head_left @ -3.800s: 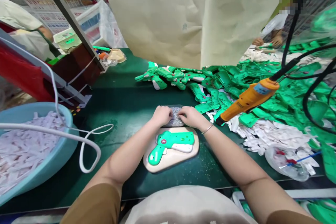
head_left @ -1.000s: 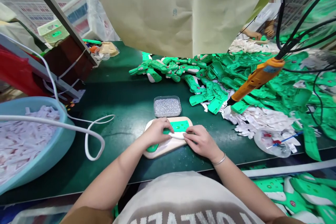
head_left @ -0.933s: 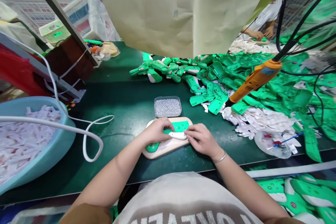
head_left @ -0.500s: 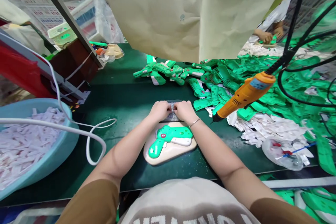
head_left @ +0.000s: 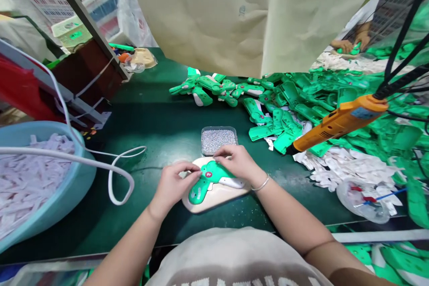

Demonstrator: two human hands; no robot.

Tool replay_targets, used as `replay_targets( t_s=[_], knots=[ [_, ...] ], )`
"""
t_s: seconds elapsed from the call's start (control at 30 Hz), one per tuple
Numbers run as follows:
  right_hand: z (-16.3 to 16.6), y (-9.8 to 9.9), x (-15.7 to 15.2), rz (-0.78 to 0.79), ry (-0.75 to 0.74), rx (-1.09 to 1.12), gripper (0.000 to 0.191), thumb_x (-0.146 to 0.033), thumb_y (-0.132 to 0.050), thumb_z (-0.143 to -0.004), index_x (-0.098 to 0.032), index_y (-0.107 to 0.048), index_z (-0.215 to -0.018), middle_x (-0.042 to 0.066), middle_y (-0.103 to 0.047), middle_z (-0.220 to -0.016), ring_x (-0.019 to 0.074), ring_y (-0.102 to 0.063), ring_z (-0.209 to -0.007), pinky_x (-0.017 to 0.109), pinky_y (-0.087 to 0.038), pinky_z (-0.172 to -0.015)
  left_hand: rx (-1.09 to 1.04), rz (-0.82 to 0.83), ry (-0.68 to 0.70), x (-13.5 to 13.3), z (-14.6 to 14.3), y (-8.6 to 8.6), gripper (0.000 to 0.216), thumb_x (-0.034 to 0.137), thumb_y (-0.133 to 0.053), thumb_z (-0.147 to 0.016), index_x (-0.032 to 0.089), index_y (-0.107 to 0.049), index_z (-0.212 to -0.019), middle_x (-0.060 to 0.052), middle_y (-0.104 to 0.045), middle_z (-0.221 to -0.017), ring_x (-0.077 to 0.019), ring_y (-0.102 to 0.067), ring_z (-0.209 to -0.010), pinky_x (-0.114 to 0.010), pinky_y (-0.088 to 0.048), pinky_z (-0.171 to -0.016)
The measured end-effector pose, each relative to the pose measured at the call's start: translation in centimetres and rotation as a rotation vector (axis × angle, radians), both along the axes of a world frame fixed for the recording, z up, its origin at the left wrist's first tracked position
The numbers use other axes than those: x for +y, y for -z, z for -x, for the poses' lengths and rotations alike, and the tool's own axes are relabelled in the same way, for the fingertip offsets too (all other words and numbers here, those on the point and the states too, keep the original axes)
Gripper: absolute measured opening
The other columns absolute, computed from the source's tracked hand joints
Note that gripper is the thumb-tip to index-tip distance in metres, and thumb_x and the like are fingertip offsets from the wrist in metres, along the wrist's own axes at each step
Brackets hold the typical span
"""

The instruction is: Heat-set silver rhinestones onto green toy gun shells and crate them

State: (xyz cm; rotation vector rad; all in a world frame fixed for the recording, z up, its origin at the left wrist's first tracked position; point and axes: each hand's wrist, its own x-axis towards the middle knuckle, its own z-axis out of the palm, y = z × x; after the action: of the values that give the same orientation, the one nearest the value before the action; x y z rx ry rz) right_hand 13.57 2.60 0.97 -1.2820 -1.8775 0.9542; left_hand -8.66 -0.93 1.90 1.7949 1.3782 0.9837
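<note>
A green, white-edged plastic toy body (head_left: 200, 190), shaped like a crocodile with a red round spot, lies in a beige shaped holder (head_left: 231, 193). My left hand (head_left: 174, 185) is at the toy's left side, thumb and fingertips pinched close above it. Over its upper part is my right hand (head_left: 238, 163), also in a pinch near the top edge. Whatever sits between the fingertips is too small to make out. Just behind the holder stands a clear shallow tray (head_left: 203, 145) full of tiny silvery metal pieces.
An orange electric screwdriver (head_left: 335, 125) hangs on a black cable at right, beside a heap of green plastic parts (head_left: 301, 94) and white pieces (head_left: 351, 167). At left are a blue basin (head_left: 85, 170) of white strips and a looping white cable (head_left: 112, 178). Another person's hands (head_left: 355, 44) work behind.
Both hands have come back from the tray of silvery pieces to the green toy body. They have moved apart, and the tray is now uncovered. The view has shifted slightly.
</note>
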Motion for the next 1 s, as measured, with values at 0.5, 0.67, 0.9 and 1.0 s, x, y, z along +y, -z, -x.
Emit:
replay_targets(
  t_s=[0.5,0.67,0.9,1.0],
  knots=[
    [0.3,0.1,-1.2,-0.396,-0.285,-0.264,0.019,-0.014,-0.061,-0.091,-0.021,-0.078,-0.096,0.008,-0.079,-0.106,0.0229,-0.072,-0.1,0.039,-0.052,-0.09,0.019,0.345,0.19,0.6,-0.6,3.0,0.006,0.016,-0.077,-0.065,0.02,-0.077,-0.07,-0.001,-0.068,-0.078,-0.0161,-0.063,-0.07,-0.027,-0.052,-0.067],
    [-5.8,-1.1,-3.2,-0.802,0.395,-0.099,0.014,-0.024,-0.06,-0.093,-0.023,-0.074,-0.093,0.006,-0.075,-0.087,0.0221,-0.071,-0.083,0.04,-0.057,-0.078,0.171,0.455,0.215,1.7,-0.9,1.7,0.019,0.022,-0.079,-0.059,0.019,-0.064,-0.071,0.003,-0.06,-0.071,-0.0142,-0.055,-0.064,-0.024,-0.042,-0.059],
    [-14.7,-3.5,-2.4,-0.734,0.885,0.403,0.053,-0.061,-0.079,-0.071,-0.024,-0.065,-0.106,0.009,-0.07,-0.102,0.0273,-0.068,-0.101,0.046,-0.055,-0.092,0.477,0.477,0.523,6.2,-1.3,-1.2,0.035,0.025,-0.084,-0.054,0.021,-0.058,-0.077,0.005,-0.06,-0.069,-0.0165,-0.057,-0.067,-0.024,-0.039,-0.057],
    [-13.5,-3.3,-1.5,-0.403,0.591,0.511,0.05,-0.065,-0.077,-0.072,-0.022,-0.063,-0.094,0.003,-0.069,-0.078,0.0207,-0.07,-0.068,0.039,-0.059,-0.069,0.539,0.211,0.428,9.4,-4.3,-1.4,0.012,0.022,-0.07,-0.076,0.02,-0.068,-0.087,0.0,-0.069,-0.082,-0.0181,-0.065,-0.079,-0.025,-0.046,-0.068]
  ],
)
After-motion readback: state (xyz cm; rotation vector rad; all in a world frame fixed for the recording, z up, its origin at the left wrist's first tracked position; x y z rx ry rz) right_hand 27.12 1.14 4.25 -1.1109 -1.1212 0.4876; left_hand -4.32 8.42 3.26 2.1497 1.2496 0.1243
